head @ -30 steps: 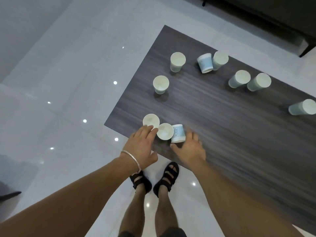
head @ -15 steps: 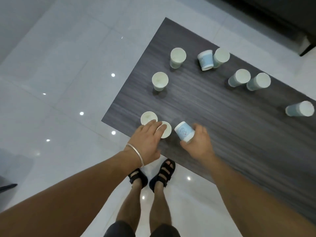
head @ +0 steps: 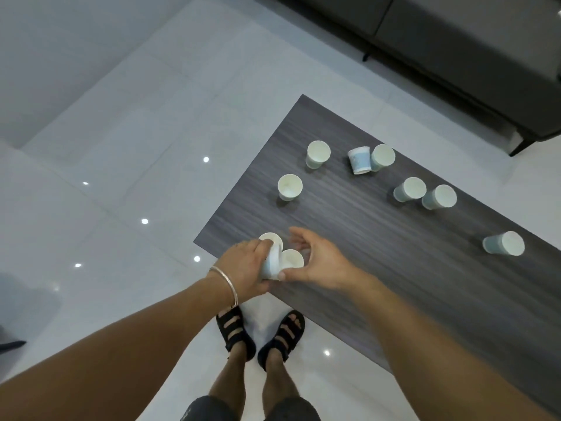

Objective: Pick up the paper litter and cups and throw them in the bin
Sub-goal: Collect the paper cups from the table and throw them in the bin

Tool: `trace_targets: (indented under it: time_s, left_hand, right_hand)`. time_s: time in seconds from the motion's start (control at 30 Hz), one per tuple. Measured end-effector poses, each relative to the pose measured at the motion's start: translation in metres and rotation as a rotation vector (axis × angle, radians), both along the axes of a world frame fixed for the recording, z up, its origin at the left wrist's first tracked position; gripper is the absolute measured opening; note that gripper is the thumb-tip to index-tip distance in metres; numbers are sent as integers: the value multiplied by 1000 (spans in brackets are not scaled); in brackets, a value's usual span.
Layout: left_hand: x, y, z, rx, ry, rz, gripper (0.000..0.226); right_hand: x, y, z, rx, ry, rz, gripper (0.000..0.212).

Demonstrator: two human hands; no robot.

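Markings: a faint blue print is showing on the tilted cup point(head: 270, 262); no wording is reading clearly.
Left hand point(head: 244, 268): fingers are wrapping the tilted cup at the tabletop point(head: 379, 268) corner.
Right hand point(head: 315, 261): fingers are spreading loosely, thumb touching the cup's base, cupping around an upright cup point(head: 292, 259).
Third cup point(head: 271, 240): standing just behind the left fingers.

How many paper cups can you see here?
10. Three sit between the hands at the table's near corner; seven lie farther along. Hands may hide others.
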State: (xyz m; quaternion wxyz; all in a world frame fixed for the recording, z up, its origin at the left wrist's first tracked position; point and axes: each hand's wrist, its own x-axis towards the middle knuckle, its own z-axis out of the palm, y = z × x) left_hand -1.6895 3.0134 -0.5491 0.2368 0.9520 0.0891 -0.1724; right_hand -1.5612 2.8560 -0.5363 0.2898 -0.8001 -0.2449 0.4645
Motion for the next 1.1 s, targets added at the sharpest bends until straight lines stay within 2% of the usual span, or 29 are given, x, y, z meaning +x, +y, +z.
trace_targets:
  time_s: [0.07, 0.17, 0.27, 0.33, 0.53, 0.7, 0.93, 1.1]
  left_hand:
    - [-20, 12, -12, 34, 81, 77, 71]
    - [-50, 20, -32, 19, 164, 198, 77]
    - [-74, 21, -50, -5, 188, 279, 79]
    - [-88, 22, -62, 1, 172, 309, 79]
    - [-101, 26, -75, 78, 132, 309, 79]
    - [-73, 18, -41, 45, 121, 293, 80]
    - [12, -5, 59, -100, -29, 301, 101]
    - [53, -23, 118, 85, -128, 67, 80]
  right_hand:
    - [-1, -2, -22, -89, -97, 77, 110]
    - [-9, -4, -65, -287, -349, 171, 105]
    - [-25, 2, -105, -442, -399, 164, 114]
    - [-34, 9, -126, -475, -409, 138, 113]
    - [-36, 10, -149, -491, -467, 160, 72]
    - [-16, -16, -100, -473, -498, 136, 68]
    - [23, -43, 13, -421, -525, 24, 64]
    - [30, -73, 89, -423, -573, -95, 60]
